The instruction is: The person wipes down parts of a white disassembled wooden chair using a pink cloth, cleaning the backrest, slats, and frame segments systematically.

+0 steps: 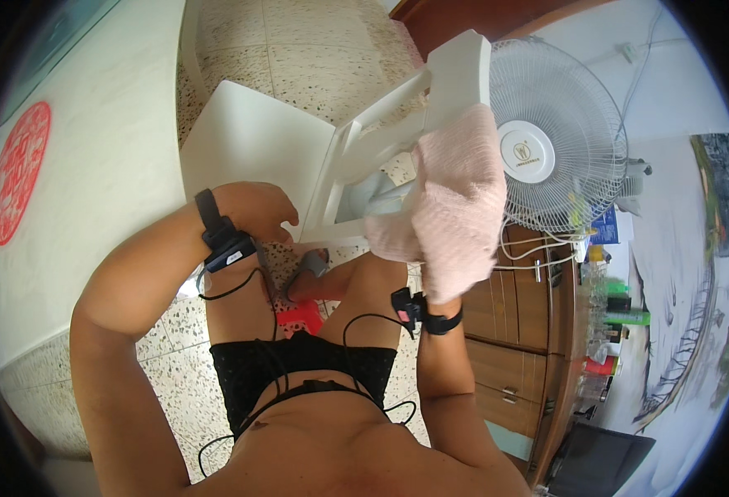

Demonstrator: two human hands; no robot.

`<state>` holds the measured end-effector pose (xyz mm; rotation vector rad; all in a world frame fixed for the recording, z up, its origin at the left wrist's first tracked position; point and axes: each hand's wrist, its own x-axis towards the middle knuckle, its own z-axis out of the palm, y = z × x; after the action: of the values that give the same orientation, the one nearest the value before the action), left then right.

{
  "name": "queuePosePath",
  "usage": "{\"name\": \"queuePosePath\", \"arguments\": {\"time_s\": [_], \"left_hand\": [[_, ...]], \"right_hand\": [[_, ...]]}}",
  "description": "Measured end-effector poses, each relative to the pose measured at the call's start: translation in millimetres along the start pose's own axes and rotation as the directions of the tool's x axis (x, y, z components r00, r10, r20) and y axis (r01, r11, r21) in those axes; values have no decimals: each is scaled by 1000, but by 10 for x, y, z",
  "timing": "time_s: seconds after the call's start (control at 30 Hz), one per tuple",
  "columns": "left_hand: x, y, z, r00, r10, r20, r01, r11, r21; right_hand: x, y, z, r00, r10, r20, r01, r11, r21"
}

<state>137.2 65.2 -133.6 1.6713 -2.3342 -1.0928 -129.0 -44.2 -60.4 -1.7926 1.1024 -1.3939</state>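
Note:
A white chair with a smooth seat [258, 133] and an open-framed backrest [457, 77] is tilted or turned before me. My left hand [255, 210] lies over the seat's near edge, fingers curled downward; whether they grip it is hidden. A pale pink cloth [460, 192] covers my right hand [439, 248], which holds it at the backrest's near side. The fingers are hidden under the cloth, and only the wrist below shows plainly. Black bands with small devices and cables are on both wrists.
A white electric fan [563, 136] stands right behind the backrest. Beyond my right arm is a wooden cabinet [507, 366] with glasses and bottles on top. A pale surface with a red round decoration [20, 173] is at left. A red object [302, 317] lies between my legs on the speckled floor.

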Motion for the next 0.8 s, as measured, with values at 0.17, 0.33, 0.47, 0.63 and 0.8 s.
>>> {"name": "queuePosePath", "arguments": {"time_s": [0.17,0.33,0.47,0.63,0.8], "left_hand": [[-76,-6,-26,999,-46,14,46,999,2],[-29,9,-31,999,-35,12,34,999,20],[-3,40,-38,1000,-24,20,24,1000,6],[-60,53,-57,997,-66,32,66,998,-15],[-5,7,-4,999,-32,15,32,999,-10]], "right_hand": [[-320,-567,291,895,435,-100,-446,876,-182],[-1252,404,-546,856,-257,448,432,832,-349],[-1214,550,-463,964,-60,260,106,981,-164],[-750,176,-368,960,-54,275,71,996,-53],[-160,-65,-387,917,-73,391,90,996,-23]]}}
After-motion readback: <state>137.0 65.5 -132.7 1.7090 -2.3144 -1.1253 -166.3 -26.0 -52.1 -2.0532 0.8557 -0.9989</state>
